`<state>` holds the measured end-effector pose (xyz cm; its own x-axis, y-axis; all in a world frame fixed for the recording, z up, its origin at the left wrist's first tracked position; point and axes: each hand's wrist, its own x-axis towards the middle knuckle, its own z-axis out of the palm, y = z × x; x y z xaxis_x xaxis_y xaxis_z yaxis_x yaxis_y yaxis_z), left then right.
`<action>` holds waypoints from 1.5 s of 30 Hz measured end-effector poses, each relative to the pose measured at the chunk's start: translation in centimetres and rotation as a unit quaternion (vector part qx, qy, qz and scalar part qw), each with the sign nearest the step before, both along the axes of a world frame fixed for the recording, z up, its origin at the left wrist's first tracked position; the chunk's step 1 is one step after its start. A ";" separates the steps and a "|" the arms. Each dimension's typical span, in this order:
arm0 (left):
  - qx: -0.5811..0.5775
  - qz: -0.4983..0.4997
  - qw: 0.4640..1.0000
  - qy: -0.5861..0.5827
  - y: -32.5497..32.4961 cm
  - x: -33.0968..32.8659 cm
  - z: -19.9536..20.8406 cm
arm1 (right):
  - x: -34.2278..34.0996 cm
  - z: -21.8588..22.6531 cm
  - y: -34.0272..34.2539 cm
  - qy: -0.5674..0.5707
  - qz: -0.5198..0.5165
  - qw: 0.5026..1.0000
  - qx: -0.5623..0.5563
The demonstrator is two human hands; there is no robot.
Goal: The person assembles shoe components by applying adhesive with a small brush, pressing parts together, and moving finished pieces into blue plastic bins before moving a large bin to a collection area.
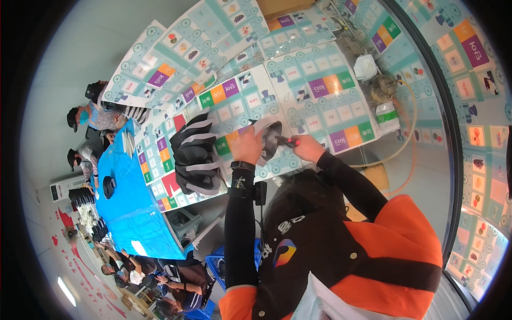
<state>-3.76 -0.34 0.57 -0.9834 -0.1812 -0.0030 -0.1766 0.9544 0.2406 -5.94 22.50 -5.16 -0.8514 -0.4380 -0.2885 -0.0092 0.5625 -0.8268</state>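
My left hand [247, 145] is closed on the grey rim of a dark, curved, cap-like piece [271, 140], holding it just above the patterned table. On the other side of that piece, my right hand [309, 149] grips a small tool with a red and black handle [288, 142]. The tool's tip points into the piece and is too dark to make out. A nested row of similar black pieces with grey curved rims [197, 154] lies on the table to the left of my left hand.
Colourful printed sheets cover the table [314, 69] and nearby partition. At the right edge sit a white-and-green packet [387, 117], a crumpled white bag [365, 68] and a looping pale hose [413, 106]. A blue-covered table [125, 197] stands left; several people work beyond it.
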 end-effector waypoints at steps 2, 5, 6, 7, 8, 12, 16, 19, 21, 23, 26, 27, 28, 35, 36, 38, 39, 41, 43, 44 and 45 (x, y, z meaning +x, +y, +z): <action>0.001 -0.004 1.000 0.007 0.1 0.1 0.1 | 0.1 -0.3 0.2 -0.014 0.051 0.999 0.011; 0.012 0.001 1.000 0.003 0.3 0.2 0.3 | 0.3 0.0 0.4 -0.043 0.041 0.998 0.015; 0.014 0.005 1.000 0.005 0.3 0.3 0.4 | 0.5 0.0 0.5 -0.043 0.042 0.998 0.015; 0.015 0.008 1.000 0.006 0.4 0.3 0.4 | 0.6 0.1 0.5 -0.053 0.053 0.997 0.026; 0.016 0.009 1.000 0.005 0.4 0.4 0.5 | 0.8 0.2 0.6 -0.063 0.064 0.995 0.037; 0.010 0.008 1.000 0.012 0.5 0.4 0.3 | 1.2 -0.1 1.0 -0.080 0.044 0.996 0.019; 0.015 0.000 1.000 0.019 0.5 0.5 0.2 | 1.4 -0.2 1.2 -0.087 0.052 0.995 0.014; -0.002 -0.006 1.000 0.010 0.7 0.4 0.1 | 1.4 0.2 0.9 -0.056 0.037 0.998 0.020; 0.003 0.001 1.000 0.005 0.8 0.2 0.1 | 1.2 0.2 0.9 -0.036 0.021 0.999 0.024; 0.008 0.010 1.000 0.000 1.2 -0.1 0.1 | 0.7 0.3 1.0 0.013 0.007 0.999 0.038; 0.002 0.003 1.000 -0.011 1.2 -0.6 0.3 | 0.7 0.1 0.9 0.019 0.014 0.999 0.044; 0.002 0.000 1.000 -0.021 1.4 -0.7 0.4 | 0.5 0.1 1.1 0.019 0.014 0.999 0.044; 0.003 -0.003 1.000 -0.031 1.6 -0.9 0.5 | 0.3 0.1 1.3 0.021 0.003 0.999 0.041; 0.018 -0.002 0.999 -0.030 2.6 -1.6 0.9 | -0.2 0.1 2.1 0.018 -0.041 0.997 0.061; 0.000 -0.006 1.000 -0.023 2.6 -1.5 0.7 | -0.2 0.0 2.1 0.017 -0.039 0.997 0.061; -0.019 -0.006 1.000 -0.017 2.3 -1.2 0.4 | -0.2 -0.3 2.3 0.009 0.001 0.998 0.057; -0.012 -0.005 1.000 -0.012 2.3 -1.2 0.5 | -0.2 -0.5 2.3 0.008 0.003 0.998 0.057; -0.005 0.000 1.000 -0.008 2.4 -1.2 0.6 | -0.2 -0.7 2.2 0.014 -0.042 0.997 0.056; -0.004 -0.005 1.000 0.005 2.6 -1.4 0.6 | -0.4 -1.1 2.3 0.010 -0.040 0.998 0.055; -0.004 -0.004 1.000 0.003 2.6 -1.3 0.7 | -0.5 -1.2 2.3 0.007 -0.040 0.998 0.052; 0.002 0.005 1.000 -0.005 2.7 -1.4 0.8 | -0.6 -1.1 2.2 0.006 -0.039 0.998 0.053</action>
